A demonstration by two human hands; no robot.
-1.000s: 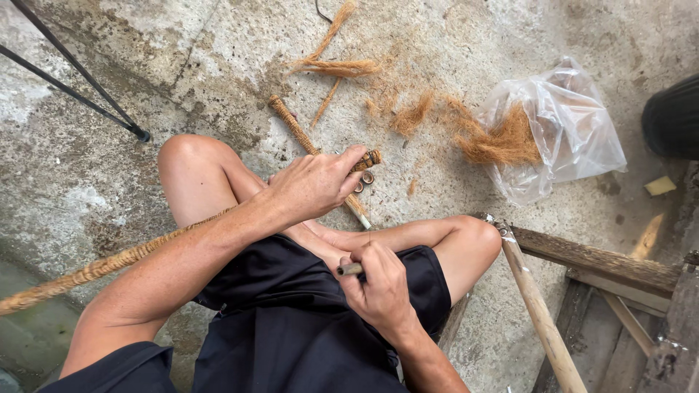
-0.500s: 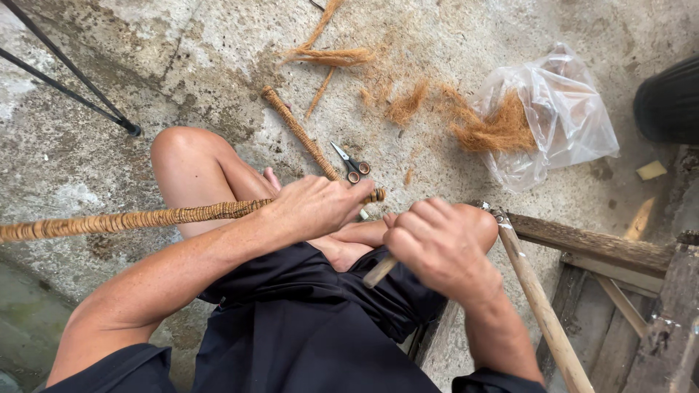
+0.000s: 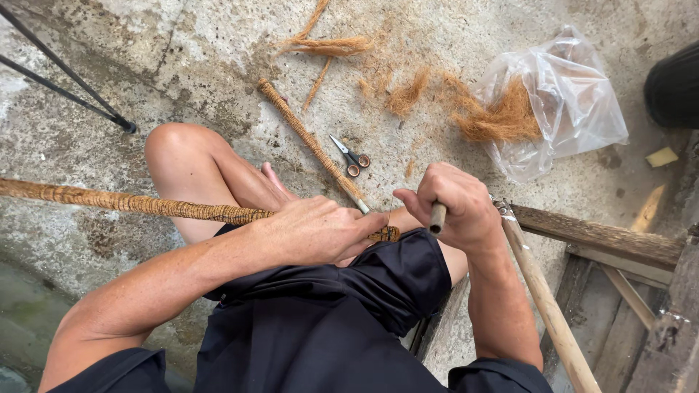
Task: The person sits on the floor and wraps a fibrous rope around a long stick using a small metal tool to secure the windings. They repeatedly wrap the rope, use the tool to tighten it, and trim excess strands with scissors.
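We sat on the concrete floor (image 3: 145, 58) with our knees bent, and a long fibre-wrapped stick (image 3: 145, 204) lay across our lap, because in this position the thighs could carry its weight. Our left hand (image 3: 313, 231) was closed around the stick near its end — the fingers pressed the wrapping down, we think so that it would not get loose. The far part of the stick went out to our left, over the knee. Our right hand (image 3: 455, 207) was closed in a fist around a short pale rod-shaped tool (image 3: 437, 217); only its cut end came out below the fingers, so we cannot tell what kind of tool it was. This hand stood just beside the tip of the stick, and a thin thread seemed to go up from there.

A second wrapped stick (image 3: 309, 142) lay on the floor before our knees, and small scissors (image 3: 352, 159) lay just beside it — near enough to take them quickly. Farther away, loose coconut-like fibre (image 3: 408, 94) was spread on the concrete, and more of it filled an open clear plastic bag (image 3: 575, 102). A bare wooden pole (image 3: 546, 306) leaned at our right side.
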